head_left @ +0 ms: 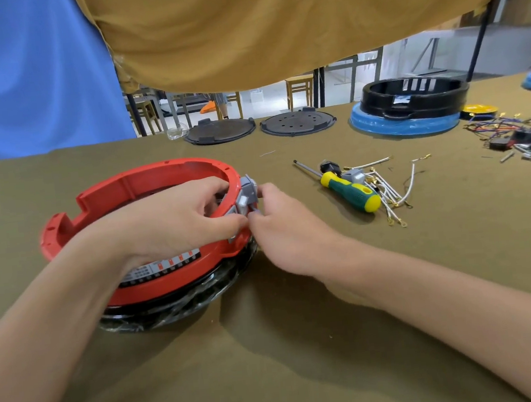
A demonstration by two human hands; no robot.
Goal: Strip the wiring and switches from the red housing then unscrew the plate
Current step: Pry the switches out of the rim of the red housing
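The round red housing (120,189) sits on a black base at the left of the table. A grey switch block (246,193) is set in its right wall. My left hand (175,222) reaches over the rim and grips the wall at the switch from inside. From outside, my right hand (288,228) pinches the lower end of the grey switch with its fingertips. A screwdriver (349,191) with a green and yellow handle lies to the right on the cloth, next to loose white wires (396,193) with metal terminals. The inside of the housing is mostly hidden by my left hand.
Two black round plates (220,130) (297,121) lie at the far edge. A black housing on a blue base (410,105) stands at the back right. A pile of coloured wires and black switches (517,136) lies at the far right.
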